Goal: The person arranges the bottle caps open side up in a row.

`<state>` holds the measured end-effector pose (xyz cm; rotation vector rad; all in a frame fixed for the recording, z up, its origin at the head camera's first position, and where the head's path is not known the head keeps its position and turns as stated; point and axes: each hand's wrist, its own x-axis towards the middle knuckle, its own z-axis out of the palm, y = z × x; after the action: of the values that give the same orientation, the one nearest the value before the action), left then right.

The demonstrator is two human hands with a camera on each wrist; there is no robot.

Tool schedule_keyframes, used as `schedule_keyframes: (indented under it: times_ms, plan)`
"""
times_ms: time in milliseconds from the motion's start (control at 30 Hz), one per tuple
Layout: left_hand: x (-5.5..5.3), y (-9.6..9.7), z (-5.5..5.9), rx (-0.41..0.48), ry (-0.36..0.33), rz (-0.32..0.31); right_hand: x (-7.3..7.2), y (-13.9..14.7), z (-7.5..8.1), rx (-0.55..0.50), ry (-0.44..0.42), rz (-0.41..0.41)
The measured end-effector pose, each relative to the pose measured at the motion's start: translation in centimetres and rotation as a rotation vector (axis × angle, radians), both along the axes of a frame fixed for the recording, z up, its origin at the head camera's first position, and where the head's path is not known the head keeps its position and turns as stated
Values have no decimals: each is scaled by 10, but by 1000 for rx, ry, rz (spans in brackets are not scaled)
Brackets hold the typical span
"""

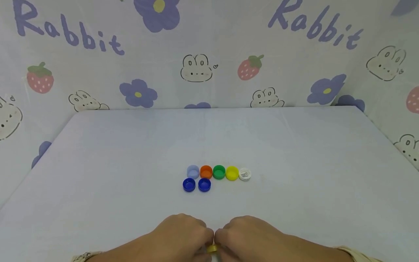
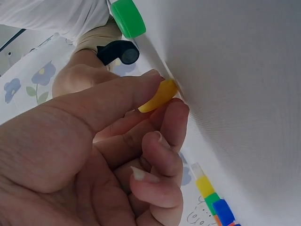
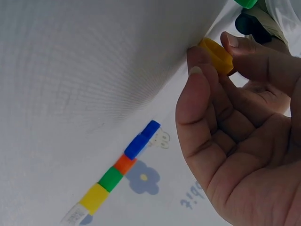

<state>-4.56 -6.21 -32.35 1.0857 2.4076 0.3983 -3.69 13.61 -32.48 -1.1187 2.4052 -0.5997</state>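
Note:
Near the front edge of the table, my left hand (image 1: 183, 236) and right hand (image 1: 248, 238) meet knuckle to knuckle around a golden-yellow bottle cap (image 1: 212, 249). In the left wrist view, the left thumb and index finger pinch this cap (image 2: 160, 96), with the other fingers curled below. The right wrist view has the same cap (image 3: 217, 55) between the right thumb and index fingertip. A green cap (image 2: 128, 19) lies closer to the body, outside the head view. Ahead of the hands sit two dark blue caps, one left (image 1: 188, 185) and one right (image 1: 204, 185).
Behind the dark blue caps runs a row of light blue (image 1: 193, 172), orange (image 1: 206, 172), green (image 1: 219, 172), yellow (image 1: 232, 173) and white (image 1: 244, 174) caps, open sides up. A white cloth covers the table (image 1: 114, 156); a rabbit-print curtain (image 1: 216, 36) hangs behind.

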Motion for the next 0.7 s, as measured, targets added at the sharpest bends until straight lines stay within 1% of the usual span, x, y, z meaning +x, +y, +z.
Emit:
schedule_keyframes:
  times_ms: [67,133,267,333,367,567,700]
  plan:
    - [0,0,0,1,10,-5,-1,1,0,5,10,1]
    - [0,0,1,1,3,-1,-2,2,0,3,21,3]
    - [-2,1,3,0,-45,30,-3,2,-1,-4,41,-5]
    - [-3,1,4,-2,-65,48,-4,1,-1,1,22,-28]
    - [-3,1,5,-6,-66,54,-4,1,-1,3,28,-34]
    - [-4,1,4,-20,-25,61,-7,0,-1,20,41,-56]
    - [-4,2,4,-34,-14,65,-8,-1,-1,56,23,-74]
